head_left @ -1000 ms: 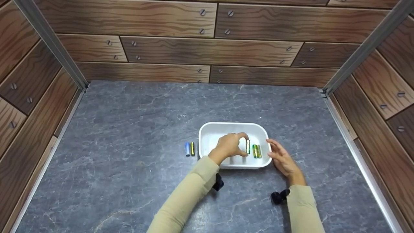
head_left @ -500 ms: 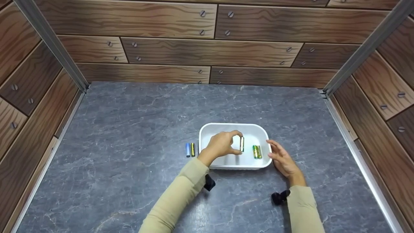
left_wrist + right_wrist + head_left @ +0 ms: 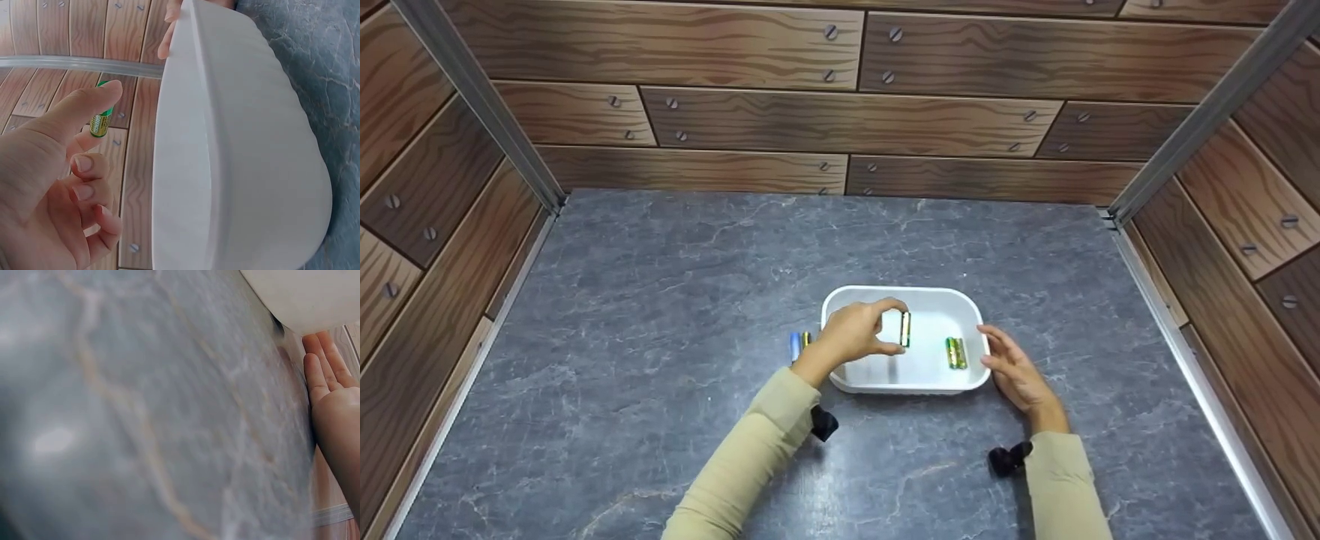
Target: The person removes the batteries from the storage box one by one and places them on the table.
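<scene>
Between thumb and forefinger, my left hand [image 3: 851, 334] pinches a green and gold battery [image 3: 905, 330] by its two ends. It is held up over the white plastic tub [image 3: 904, 388], left of the tub's middle. In the left wrist view the battery [image 3: 101, 122] shows clear of the tub wall, the other fingers loosely bent below it. My right hand [image 3: 1018, 379] touches the tub's right end, fingers fairly straight against it in the right wrist view. Two more green and gold batteries [image 3: 956, 352] lie side by side inside the tub, near that end.
Just left of the tub lie a blue battery [image 3: 795, 346] and a black and gold one [image 3: 806, 339], both partly covered by the left wrist. The grey marbled table [image 3: 660, 315] is enclosed by wood-patterned walls [image 3: 750, 120] with metal corner posts.
My left hand has carried the pinched battery leftward and slightly away, from near the two batteries in the tub toward its left half. The right hand and tub have stayed put.
</scene>
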Demonstrator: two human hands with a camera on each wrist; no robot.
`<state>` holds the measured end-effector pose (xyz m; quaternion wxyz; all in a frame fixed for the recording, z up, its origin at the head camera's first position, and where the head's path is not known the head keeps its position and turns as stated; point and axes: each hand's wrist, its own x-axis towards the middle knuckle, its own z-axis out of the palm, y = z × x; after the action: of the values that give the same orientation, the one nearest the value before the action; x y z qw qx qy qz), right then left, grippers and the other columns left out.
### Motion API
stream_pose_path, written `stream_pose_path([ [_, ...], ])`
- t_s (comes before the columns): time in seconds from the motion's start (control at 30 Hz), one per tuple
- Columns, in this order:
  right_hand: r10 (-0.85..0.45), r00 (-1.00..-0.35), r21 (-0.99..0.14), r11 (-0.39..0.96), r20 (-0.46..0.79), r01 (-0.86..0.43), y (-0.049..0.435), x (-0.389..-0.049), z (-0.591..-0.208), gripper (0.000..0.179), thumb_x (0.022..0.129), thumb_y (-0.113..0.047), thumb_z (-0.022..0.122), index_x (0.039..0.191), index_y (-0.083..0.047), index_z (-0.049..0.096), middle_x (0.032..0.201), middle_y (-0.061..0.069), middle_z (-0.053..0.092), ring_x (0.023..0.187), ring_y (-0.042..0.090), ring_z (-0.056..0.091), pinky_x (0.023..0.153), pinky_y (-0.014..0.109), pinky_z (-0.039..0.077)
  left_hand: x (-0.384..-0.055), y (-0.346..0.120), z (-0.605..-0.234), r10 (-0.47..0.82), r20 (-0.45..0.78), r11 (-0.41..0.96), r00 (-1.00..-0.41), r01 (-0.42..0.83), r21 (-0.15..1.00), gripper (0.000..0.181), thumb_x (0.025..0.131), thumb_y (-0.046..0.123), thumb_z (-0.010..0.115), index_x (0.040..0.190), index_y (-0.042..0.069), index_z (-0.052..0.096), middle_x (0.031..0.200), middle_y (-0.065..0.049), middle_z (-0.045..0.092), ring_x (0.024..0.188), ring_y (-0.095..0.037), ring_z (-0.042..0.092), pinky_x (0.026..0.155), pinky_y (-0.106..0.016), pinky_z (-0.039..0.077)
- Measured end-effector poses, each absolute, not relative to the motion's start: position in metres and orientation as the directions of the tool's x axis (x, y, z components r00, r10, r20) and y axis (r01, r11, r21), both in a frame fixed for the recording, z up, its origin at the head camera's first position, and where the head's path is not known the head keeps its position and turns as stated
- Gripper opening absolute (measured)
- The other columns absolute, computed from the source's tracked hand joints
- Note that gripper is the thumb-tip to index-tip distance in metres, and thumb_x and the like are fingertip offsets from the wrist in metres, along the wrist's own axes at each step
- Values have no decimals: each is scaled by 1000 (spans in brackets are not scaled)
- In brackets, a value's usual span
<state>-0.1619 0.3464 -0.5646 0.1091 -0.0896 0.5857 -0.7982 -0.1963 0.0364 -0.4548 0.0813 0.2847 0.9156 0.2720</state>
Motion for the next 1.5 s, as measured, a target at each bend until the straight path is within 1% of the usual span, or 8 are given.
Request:
stream_pose_path([
  [0.23,-251,-968,-962,-264,4,65,345,-160,-563,44,92,4,55,123,-27,57,125,-9,59,115,3,56,96,17,45,-196,23,-457,572,28,654,-820,476,588,54,78,36,79,126,22,59,68,6,45,57,-7,35,54,-19,27],
  [0.4,-251,-968,-964,-258,2,65,344,-160,-562,45,92,4,54,122,-28,57,126,-10,59,115,2,56,96,16,45,-196,13,-459,553,13,654,-833,444,612,55,76,36,80,126,22,60,66,7,43,57,-7,34,53,-21,27],
  [0.6,-267,-963,-959,-279,23,54,344,-158,-561,44,92,4,54,123,-27,58,126,-12,59,116,1,55,97,16,44,-193,-2,-461,521,-2,656,-854,399,641,55,76,32,81,125,21,61,69,5,44,59,-9,35,55,-22,28],
  [0.87,-261,-965,-956,-287,22,56,345,-160,-563,45,91,5,55,123,-26,57,126,-9,60,115,3,56,96,17,45,-190,-22,-466,500,2,652,-866,378,657,53,77,31,80,125,20,61,67,6,41,57,-10,32,55,-22,27],
  [1.07,-262,-965,-959,-278,22,53,345,-160,-562,44,92,5,55,123,-26,57,127,-9,59,116,2,56,97,17,45,-188,-31,-470,472,8,636,-882,346,690,53,76,27,82,124,18,62,69,-2,49,58,-11,35,56,-23,29],
  [1.17,-269,-963,-958,-282,28,51,345,-160,-563,44,92,5,54,123,-26,57,127,-9,59,116,2,57,97,17,46,-187,-36,-473,465,17,631,-885,345,695,54,75,27,83,123,17,62,68,1,47,58,-10,35,57,-22,29],
  [1.3,-277,-960,-957,-287,32,51,346,-161,-564,44,92,5,54,123,-26,57,127,-9,59,115,3,57,97,17,46,-186,-42,-477,455,25,635,-890,344,692,54,72,26,84,121,16,63,67,6,41,59,-9,35,57,-22,29],
  [1.5,-283,-958,-957,-289,44,41,346,-161,-566,45,92,6,52,124,-25,56,128,-9,58,116,3,56,97,17,45,-185,-50,-479,420,6,642,-908,302,705,56,70,25,85,120,17,64,67,5,45,59,-8,38,56,-22,31],
])
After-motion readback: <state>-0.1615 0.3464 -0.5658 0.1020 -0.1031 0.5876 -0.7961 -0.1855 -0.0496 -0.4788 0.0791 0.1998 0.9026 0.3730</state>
